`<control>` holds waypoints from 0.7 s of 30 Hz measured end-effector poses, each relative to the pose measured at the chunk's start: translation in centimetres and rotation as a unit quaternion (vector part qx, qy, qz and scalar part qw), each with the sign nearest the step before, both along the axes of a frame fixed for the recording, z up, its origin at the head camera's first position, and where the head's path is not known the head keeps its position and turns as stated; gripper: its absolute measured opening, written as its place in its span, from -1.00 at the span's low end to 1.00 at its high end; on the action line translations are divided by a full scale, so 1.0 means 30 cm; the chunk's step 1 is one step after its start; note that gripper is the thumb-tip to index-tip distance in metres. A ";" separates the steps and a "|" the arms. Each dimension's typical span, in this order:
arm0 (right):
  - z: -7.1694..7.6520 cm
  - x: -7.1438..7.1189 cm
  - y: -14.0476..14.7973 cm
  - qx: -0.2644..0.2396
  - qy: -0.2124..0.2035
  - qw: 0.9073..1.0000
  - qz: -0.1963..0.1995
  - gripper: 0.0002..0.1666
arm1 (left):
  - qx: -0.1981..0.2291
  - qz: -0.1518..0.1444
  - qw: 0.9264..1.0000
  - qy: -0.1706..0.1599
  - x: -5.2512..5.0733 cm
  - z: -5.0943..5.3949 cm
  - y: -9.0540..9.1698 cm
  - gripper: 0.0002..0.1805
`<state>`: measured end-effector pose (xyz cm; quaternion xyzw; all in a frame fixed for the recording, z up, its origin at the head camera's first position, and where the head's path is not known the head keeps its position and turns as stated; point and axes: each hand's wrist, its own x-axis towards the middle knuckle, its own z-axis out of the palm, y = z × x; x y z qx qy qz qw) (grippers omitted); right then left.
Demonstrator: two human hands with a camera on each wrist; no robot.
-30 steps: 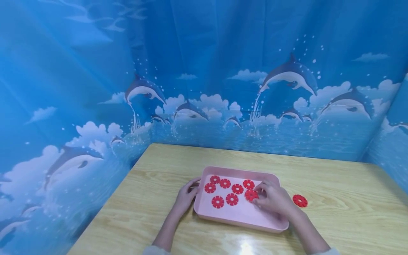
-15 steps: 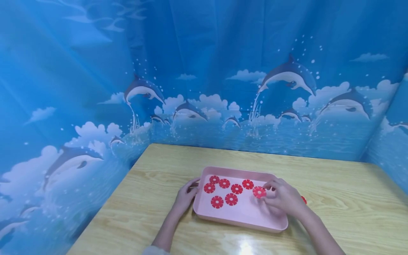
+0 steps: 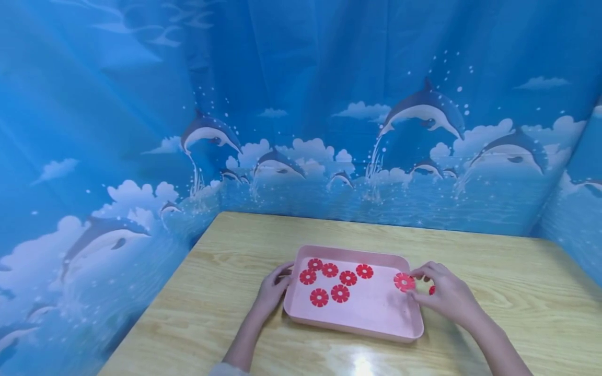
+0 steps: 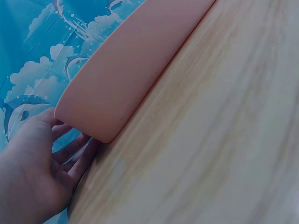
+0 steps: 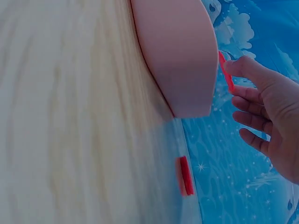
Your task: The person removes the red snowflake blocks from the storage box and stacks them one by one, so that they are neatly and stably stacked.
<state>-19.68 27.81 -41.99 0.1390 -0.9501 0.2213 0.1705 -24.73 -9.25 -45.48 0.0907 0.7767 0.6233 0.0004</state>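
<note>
My right hand (image 3: 447, 295) pinches a red notched disc (image 3: 404, 282) between thumb and fingers, over the right rim of the pink tray (image 3: 355, 329). In the right wrist view the held disc (image 5: 226, 71) is seen edge-on beside the tray's wall (image 5: 180, 56). My left hand (image 3: 273, 292) rests at the tray's left end, its fingers touching the outer wall; the left wrist view has this hand (image 4: 42, 163) at the tray's corner (image 4: 100, 112). Several red discs (image 3: 340, 293) lie flat inside the tray's left and middle part.
Another red disc, partly hidden behind my right hand in the head view (image 3: 432, 290), lies on the wooden table (image 3: 226, 308) right of the tray; the right wrist view shows it as a red stack (image 5: 185, 176). A blue dolphin curtain (image 3: 301, 104) stands behind the table.
My right hand has lifted the disc from among the others and carried it rightward to the tray's right rim. My left hand has stayed at the left end.
</note>
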 end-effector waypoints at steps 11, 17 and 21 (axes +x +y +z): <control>-0.003 0.022 0.098 0.008 0.014 0.999 -0.031 -0.61 | -0.009 -0.001 1.000 0.000 0.017 0.026 0.006 -0.58; -0.021 0.034 0.143 0.008 0.035 0.999 -0.039 -0.62 | -0.004 -0.001 1.000 0.003 0.018 0.026 0.004 -0.58; -0.029 0.038 0.168 0.005 0.036 0.998 -0.042 -0.62 | -0.008 0.001 1.000 0.002 0.017 0.025 0.004 -0.59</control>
